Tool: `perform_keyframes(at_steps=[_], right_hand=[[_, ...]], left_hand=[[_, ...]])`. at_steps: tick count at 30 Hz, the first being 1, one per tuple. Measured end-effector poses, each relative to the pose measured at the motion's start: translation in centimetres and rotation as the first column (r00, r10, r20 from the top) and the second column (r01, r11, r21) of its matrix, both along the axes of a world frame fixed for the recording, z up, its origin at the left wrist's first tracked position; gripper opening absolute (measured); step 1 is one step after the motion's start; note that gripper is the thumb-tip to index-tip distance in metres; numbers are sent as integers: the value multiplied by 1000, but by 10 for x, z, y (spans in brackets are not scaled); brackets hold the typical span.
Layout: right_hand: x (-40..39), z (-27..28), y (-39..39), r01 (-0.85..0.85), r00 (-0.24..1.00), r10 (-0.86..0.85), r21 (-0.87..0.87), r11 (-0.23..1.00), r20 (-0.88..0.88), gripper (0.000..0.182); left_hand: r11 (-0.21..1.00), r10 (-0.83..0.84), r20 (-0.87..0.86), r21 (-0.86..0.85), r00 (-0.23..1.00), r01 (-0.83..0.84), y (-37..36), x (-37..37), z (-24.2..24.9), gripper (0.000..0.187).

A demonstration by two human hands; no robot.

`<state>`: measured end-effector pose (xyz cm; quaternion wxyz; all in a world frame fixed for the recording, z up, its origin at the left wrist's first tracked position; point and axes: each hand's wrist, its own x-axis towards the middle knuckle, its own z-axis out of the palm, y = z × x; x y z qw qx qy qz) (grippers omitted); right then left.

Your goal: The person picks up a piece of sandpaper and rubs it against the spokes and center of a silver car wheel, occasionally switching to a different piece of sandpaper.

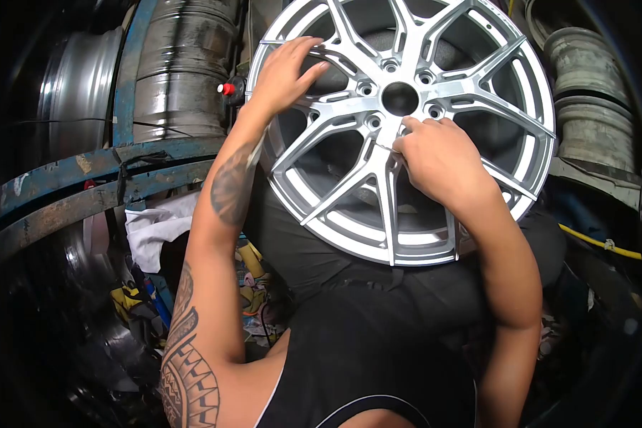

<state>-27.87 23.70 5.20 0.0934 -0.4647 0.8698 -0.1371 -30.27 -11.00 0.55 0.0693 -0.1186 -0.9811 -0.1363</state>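
Note:
A silver multi-spoke alloy wheel (409,63) leans face-up over my lap, with a round centre bore and bolt holes around it. My left hand (287,75) lies at the wheel's upper left edge, fingers stretched and thumb apart, resting over the rim and a spoke end. Just below the centre bore, my right hand (441,157) presses on a spoke with its fingers curled and drawn together. Whatever is under those fingertips, if anything, is too small or hidden to make out.
Worn wheel barrels (185,78) are stacked at the left behind a blue metal frame (64,175). More barrels (593,128) stand at the right, above a yellow hose (599,242). A white cloth (157,227) hangs from the frame. A red-capped item (227,89) sits beside the wheel.

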Motion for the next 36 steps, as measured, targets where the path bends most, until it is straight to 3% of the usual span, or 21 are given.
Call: perform_keyframes(at_steps=[3,9,10,14,25,28,32,36], right_hand=[[0,5,3,-1,1000,1,-33,999,6,15],[12,6,3,-19,1000,19,-14,1000,13,17],[16,5,2,-29,999,29,17,999,33,17],[20,-2,-3,-72,994,63,93,993,91,17],[12,0,6,-19,998,18,12,1000,55,15],[8,5,5,-36,993,29,57,998,119,18],[7,8,3,-48,992,41,53,997,123,19],[11,17,-1,-85,984,63,126,988,169,20]], left_hand=[[988,57,72,141,996,-66,3,66,23,47],[970,102,274,-239,956,-35,35,198,54,39],[968,146,293,-240,945,-75,47,215,54,33],[898,280,305,-419,910,-136,77,258,36,45],[957,276,520,-229,808,-180,105,259,41,50],[954,285,450,-213,846,-208,114,274,38,54],[936,350,429,-121,833,-331,135,317,29,86],[928,370,458,-134,808,-349,145,335,31,87]])
